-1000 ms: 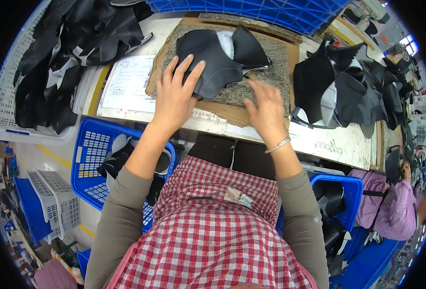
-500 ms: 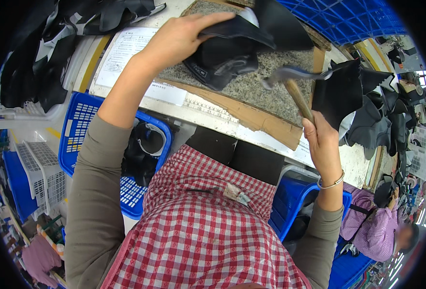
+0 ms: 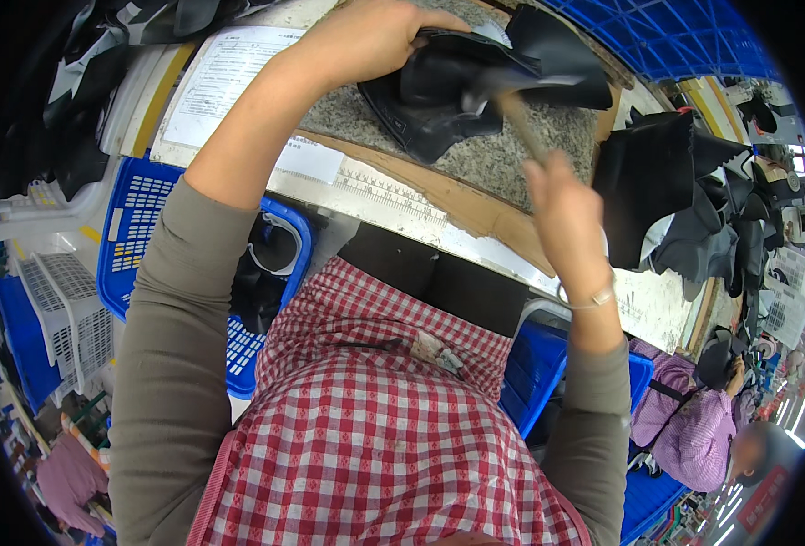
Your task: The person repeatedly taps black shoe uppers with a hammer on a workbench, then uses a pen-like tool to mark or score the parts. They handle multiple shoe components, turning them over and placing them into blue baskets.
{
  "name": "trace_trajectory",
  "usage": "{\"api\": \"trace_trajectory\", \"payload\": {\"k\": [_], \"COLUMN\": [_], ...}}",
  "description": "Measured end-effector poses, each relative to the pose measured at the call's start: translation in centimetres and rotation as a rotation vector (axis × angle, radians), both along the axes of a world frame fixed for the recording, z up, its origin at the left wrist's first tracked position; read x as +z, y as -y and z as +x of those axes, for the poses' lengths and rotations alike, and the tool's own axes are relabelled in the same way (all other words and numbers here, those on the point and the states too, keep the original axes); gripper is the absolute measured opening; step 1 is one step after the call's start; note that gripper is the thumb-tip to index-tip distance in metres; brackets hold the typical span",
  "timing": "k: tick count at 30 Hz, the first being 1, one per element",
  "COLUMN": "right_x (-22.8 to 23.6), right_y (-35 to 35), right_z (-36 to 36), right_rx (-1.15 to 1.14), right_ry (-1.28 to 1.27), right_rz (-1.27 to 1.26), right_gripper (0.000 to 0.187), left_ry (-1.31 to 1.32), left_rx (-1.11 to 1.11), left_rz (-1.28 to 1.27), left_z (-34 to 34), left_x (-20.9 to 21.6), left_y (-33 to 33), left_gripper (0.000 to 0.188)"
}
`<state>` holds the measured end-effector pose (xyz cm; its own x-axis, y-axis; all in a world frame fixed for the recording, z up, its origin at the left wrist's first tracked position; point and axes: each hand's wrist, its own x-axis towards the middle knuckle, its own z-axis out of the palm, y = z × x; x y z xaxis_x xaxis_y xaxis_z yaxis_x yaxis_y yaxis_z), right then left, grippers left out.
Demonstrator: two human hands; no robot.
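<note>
A black leather shoe upper (image 3: pixel 439 123) lies on a speckled stone slab (image 3: pixel 539 187). My left hand (image 3: pixel 366 41) grips the upper's far left edge, fingers bent over it. In my right hand (image 3: pixel 566 214) is a hammer (image 3: pixel 522 126) with a wooden handle. Its metal head, smeared by motion, is over the middle of the upper; whether it touches the leather I cannot tell. A broad black flap (image 3: pixel 561 55) of the piece stands up toward the far right.
More black uppers (image 3: pixel 712 200) are piled right of the slab, others (image 3: pixel 75 118) at far left. A printed sheet (image 3: pixel 225 82) and a ruler strip (image 3: pixel 393 196) lie on the bench. Blue baskets (image 3: pixel 138 227) stand below its front edge. A person in a checked top (image 3: pixel 693 437) sits at right.
My right hand has swung the hammer leftward and up, from beside the upper to over it. My left hand keeps hold of the upper. The whole view has shifted slightly.
</note>
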<state>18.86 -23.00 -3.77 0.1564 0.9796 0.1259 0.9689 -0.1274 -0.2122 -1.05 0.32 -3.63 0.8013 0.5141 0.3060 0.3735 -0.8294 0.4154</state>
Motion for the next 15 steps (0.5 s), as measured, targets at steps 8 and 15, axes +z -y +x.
{"api": "trace_trajectory", "payload": {"k": [8, 15], "right_x": [-1.2, -1.9], "right_y": [0.4, 1.0], "right_z": [0.2, -0.5], "right_rx": [-0.226, 0.043], "right_ry": [-0.164, -0.081], "right_rz": [0.050, 0.273], "right_gripper": [0.029, 0.028], "left_ry": [0.044, 0.064], "left_rx": [0.000, -0.003], "left_rz": [-0.016, 0.054], "left_z": [0.1, -0.2], "left_x": [0.1, -0.8], "left_y": [0.7, 0.2], "left_gripper": [0.042, 0.042]}}
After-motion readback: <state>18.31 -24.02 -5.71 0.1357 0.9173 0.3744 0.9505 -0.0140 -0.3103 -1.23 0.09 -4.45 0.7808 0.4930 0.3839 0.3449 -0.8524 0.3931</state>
